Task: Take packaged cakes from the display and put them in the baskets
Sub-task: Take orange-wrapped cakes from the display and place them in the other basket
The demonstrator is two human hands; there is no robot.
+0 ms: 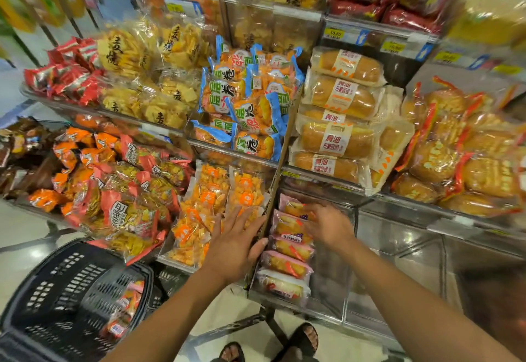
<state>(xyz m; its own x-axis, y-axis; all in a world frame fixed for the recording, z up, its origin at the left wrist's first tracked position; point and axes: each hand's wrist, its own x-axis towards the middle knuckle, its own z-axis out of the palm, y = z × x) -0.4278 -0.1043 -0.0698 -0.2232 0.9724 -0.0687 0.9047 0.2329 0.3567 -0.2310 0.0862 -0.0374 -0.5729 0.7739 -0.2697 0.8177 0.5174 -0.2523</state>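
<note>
Fingers [241,217] of my left hand [233,247] spread wide, flat on orange snack packs [196,219], thumb over cardboard divider [273,190]. Right hand [330,226] at 3 o'clock of divider, its fingers [308,210] reaching toward 9 o'clock onto farthest pink cake pack [290,205]; blurred, cannot tell whether they pinch or only touch. Row of cake packs [287,250] lies in clear bin [336,270] between my hands. Black basket [65,290] at 8 o'clock, few cake packs [126,309] inside.
</note>
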